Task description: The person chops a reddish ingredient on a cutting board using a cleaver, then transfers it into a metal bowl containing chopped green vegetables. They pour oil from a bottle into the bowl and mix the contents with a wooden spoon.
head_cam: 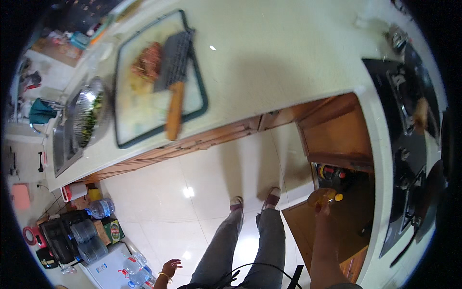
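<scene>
My right hand (322, 209) grips a clear plastic bottle (319, 198) of amber liquid, probably cooking oil, with a yellow cap. The bottle is at the opening of a low wooden cabinet under the gas hob, whose door (303, 220) stands open. Inside, close to the bottle, are a container with a red cap (341, 175) and other dark items in shadow. My left hand (171, 269), with a bracelet at the wrist, hangs beside my left leg, fingers apart and holding nothing.
A cleaver (175, 65) lies by a piece of meat (147, 62) on a cutting board (130, 126), its wooden handle over the rim. Leafy greens fill a metal colander (97, 88) at the sink. A black gas hob (404, 137) lies right; water jugs (88, 249) stand left.
</scene>
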